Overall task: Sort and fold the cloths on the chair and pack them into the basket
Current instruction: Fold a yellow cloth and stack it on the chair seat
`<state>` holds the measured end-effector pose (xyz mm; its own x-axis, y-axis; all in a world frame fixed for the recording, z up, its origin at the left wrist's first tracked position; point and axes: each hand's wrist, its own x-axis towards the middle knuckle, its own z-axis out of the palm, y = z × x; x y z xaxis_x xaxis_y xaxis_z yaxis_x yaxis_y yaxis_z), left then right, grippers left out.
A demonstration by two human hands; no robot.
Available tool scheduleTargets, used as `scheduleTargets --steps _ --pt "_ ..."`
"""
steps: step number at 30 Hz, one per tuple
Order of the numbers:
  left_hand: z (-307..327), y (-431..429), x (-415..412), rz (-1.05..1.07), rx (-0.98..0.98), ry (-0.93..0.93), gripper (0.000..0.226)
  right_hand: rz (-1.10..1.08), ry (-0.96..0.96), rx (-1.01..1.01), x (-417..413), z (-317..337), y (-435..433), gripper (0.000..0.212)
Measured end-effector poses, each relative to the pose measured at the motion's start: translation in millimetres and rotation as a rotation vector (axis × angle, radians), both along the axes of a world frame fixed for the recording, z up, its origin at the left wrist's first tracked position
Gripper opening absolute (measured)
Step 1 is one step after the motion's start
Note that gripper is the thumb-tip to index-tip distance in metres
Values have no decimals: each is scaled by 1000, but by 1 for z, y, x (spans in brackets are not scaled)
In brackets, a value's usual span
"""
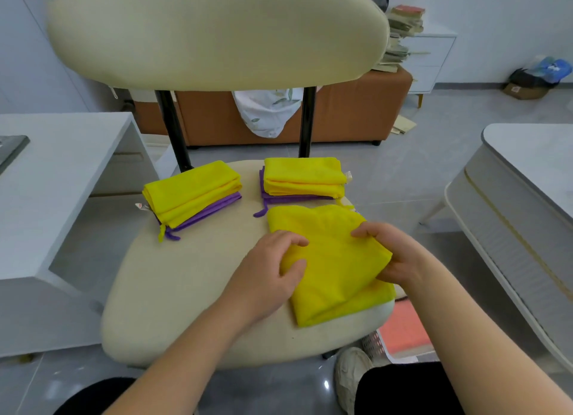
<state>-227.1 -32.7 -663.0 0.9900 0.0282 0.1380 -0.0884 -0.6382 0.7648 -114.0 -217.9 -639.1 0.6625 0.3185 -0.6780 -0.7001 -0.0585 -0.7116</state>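
Note:
A cream chair seat carries two folded stacks of yellow and purple cloths: the left stack and the right stack. In front of the right stack lies a partly folded yellow cloth at the seat's right front. My left hand pinches its left edge between thumb and fingers. My right hand grips its right edge, fingers curled over the top and thumb under the fold. A white basket with an orange inside shows on the floor below the seat's right edge, mostly hidden.
The chair's padded backrest rises behind the stacks. A white desk stands at the left, a white table at the right. A brown sofa with a white bag is behind. My shoe is on the grey floor.

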Motion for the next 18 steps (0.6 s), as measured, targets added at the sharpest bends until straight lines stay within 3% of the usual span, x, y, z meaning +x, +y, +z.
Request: scheduleTargets --steps 2,5,13,18 --pt "-9 -2 -2 -124 306 37 67 25 -21 -81 4 -5 -8 32" --pt "-16 -6 -4 -203 525 126 86 88 -164 -142 8 -8 -14 41" --pt "-11 -6 -4 -287 724 249 88 243 -472 -349 2 -5 -16 71" --pt "-6 -3 -6 -292 746 274 90 285 -621 -482 -1 -6 -8 62"
